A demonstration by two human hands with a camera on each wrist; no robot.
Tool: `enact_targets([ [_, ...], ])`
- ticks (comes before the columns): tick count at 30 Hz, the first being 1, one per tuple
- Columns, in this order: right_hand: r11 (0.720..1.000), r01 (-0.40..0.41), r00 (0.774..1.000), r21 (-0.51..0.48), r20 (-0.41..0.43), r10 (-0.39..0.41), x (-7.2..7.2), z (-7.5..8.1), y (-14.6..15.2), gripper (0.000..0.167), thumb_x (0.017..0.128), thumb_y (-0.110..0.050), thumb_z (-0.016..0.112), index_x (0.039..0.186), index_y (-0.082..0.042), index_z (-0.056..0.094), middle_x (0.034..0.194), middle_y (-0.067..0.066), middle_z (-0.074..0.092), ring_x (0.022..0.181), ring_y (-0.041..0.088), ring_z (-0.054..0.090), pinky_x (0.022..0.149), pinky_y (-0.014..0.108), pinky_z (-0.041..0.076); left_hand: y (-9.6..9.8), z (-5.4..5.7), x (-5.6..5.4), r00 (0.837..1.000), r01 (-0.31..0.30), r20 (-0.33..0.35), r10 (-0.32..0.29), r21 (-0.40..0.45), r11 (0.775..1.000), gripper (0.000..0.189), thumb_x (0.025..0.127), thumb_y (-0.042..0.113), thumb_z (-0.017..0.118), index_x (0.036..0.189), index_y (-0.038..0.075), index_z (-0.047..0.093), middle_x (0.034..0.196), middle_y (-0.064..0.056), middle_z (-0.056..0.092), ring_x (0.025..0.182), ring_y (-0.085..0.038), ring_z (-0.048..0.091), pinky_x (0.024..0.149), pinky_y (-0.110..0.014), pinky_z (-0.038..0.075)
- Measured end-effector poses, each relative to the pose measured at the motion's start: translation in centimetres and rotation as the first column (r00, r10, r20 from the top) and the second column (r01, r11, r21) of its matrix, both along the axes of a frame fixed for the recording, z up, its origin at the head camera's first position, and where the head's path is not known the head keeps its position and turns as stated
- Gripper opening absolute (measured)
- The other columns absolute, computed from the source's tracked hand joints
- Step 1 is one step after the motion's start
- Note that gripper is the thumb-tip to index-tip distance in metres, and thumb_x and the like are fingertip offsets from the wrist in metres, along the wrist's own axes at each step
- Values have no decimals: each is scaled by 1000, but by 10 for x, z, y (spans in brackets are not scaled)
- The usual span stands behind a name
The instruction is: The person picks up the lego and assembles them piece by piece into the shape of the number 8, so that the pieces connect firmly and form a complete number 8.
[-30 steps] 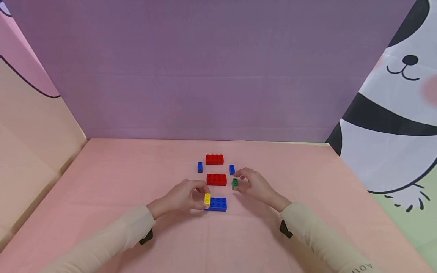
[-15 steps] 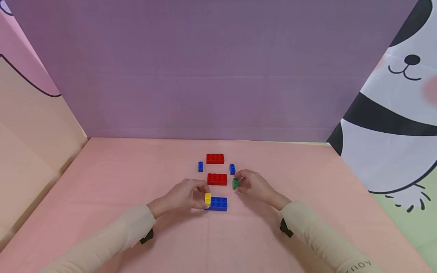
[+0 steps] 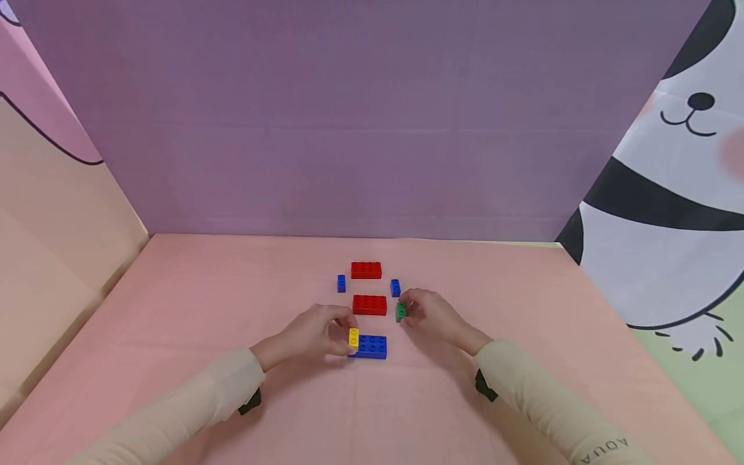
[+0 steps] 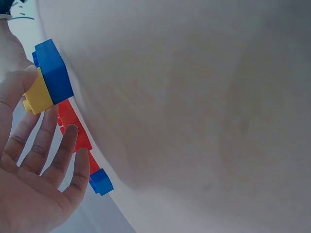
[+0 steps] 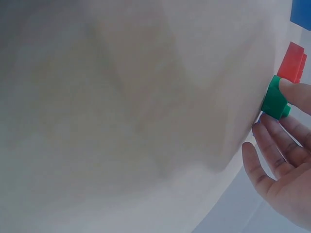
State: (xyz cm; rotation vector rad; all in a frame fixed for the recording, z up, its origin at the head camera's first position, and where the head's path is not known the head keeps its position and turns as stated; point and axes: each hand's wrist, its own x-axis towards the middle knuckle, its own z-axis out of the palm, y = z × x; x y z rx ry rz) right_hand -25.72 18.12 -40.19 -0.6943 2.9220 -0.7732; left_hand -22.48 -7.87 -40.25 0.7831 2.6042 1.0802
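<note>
A small yellow brick (image 3: 353, 339) sits on the left end of a larger blue brick (image 3: 372, 347) nearest the person. My left hand (image 3: 316, 330) pinches the yellow brick between thumb and fingers; the left wrist view shows the thumb on the yellow brick (image 4: 39, 94), pressed against the blue brick (image 4: 54, 73). To the right, my right hand (image 3: 436, 316) pinches a small green brick (image 3: 401, 312) on the table. In the right wrist view the thumb lies on one end of the green brick (image 5: 275, 99), fingertips at the other.
Behind the blue brick lie a red brick (image 3: 369, 305) and, farther back, another red brick (image 3: 366, 270). Small blue bricks stand left (image 3: 341, 283) and right (image 3: 395, 288) between them. A pink cloth covers the table (image 3: 232, 278); a purple backdrop (image 3: 360, 129) rises behind.
The right hand's fingers have closed a little around the green brick, which stays in place. The left hand holds still on the yellow brick.
</note>
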Motion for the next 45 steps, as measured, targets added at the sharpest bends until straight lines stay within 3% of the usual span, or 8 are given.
enact_targets([
  [19, 1000, 18, 1000, -8, -22, -19, 2, 6, -2, 32, 78, -8, 71, 107, -7, 60, 100, 5, 63, 93, 20, 57, 82, 32, 52, 0, 0, 0, 1000, -2, 7, 2, 6, 1000, 30, 70, 20, 78, 94, 26, 61, 92, 10, 59, 96, -16, 53, 81, -31, 50],
  [29, 999, 34, 999, -35, -3, -34, 12, 15, -8, 30, 79, -9, 69, 107, -9, 61, 105, 5, 62, 97, 23, 56, 81, 31, 52, 0, 0, 1, 1000, -3, -1, 3, -5, 1000, 30, 71, 20, 78, 95, 25, 61, 91, 10, 58, 95, -15, 52, 83, -32, 49],
  [45, 996, -79, 997, -52, -1, 79, 37, 23, -19, 28, 78, -8, 69, 105, -11, 61, 104, 3, 63, 97, 22, 56, 86, 38, 50, 0, 1, 1, 1000, 7, -5, -8, -2, 1000, 31, 71, 21, 78, 96, 25, 60, 92, 10, 60, 95, -15, 54, 83, -32, 50],
])
